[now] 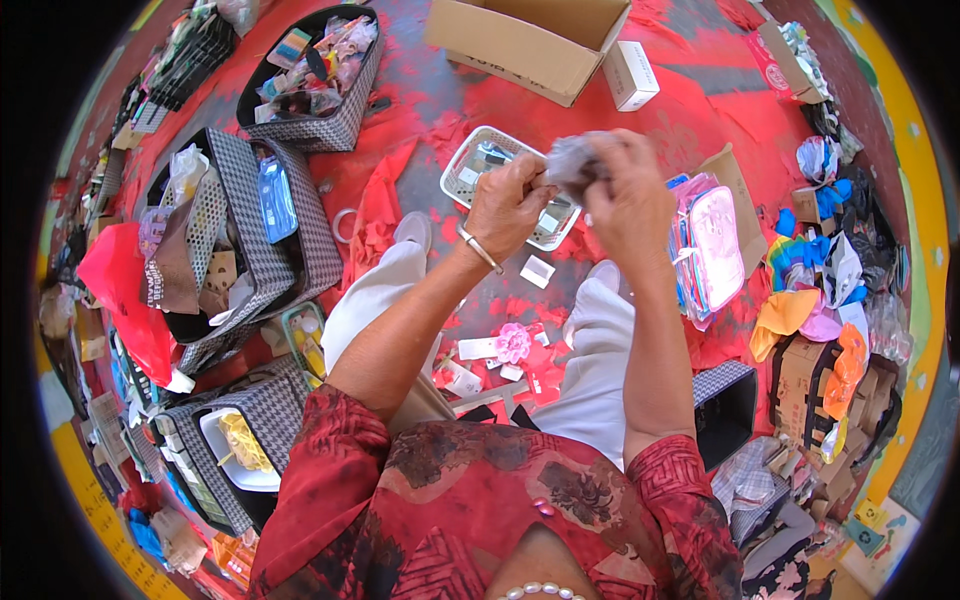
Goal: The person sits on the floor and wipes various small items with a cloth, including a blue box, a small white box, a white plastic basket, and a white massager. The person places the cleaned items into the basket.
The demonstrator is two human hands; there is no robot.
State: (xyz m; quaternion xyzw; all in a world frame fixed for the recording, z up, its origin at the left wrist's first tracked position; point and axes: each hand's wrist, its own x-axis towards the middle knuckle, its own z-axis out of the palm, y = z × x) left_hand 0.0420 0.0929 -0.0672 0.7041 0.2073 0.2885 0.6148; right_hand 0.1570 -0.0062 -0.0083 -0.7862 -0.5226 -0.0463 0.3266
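Both my hands are raised in front of me over the red floor. My left hand [508,203], with a metal bangle on its wrist, pinches one side of a small crumpled clear plastic packet [572,160]. My right hand [628,195] grips the packet's other side, so the packet is held between the two hands. Its contents are too blurred to tell. Just beyond the hands a white plastic basket [462,170] with small packaged items stands on the floor.
Checked fabric bins [300,235] full of goods stand at left, another [340,125] at the back. A cardboard box [530,45] and a small white box [630,75] lie ahead. A pink pouch [712,245] and coloured items sit at right. Paper scraps lie between my legs.
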